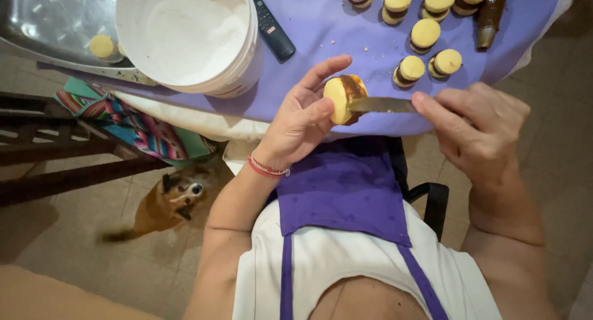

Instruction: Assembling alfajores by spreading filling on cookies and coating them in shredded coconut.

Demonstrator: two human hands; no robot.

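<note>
My left hand (301, 119) holds a round yellow sandwich cookie (339, 99) on edge, with brown filling showing along its rim. My right hand (479, 128) grips a table knife (383, 104) whose blade tip touches the cookie's filled side. Both hands hover over the near edge of a table covered by a purple cloth (327, 33). Several finished sandwich cookies (425, 34) lie on the cloth beyond my hands.
A white bucket of white powder (191, 29) stands at the left on the cloth, with a black remote control (270, 25) beside it. A metal tray (55, 23) holds a cookie. A brown piping bag (490, 14) lies far right. A small dog (170, 202) sits on the floor by wooden chairs.
</note>
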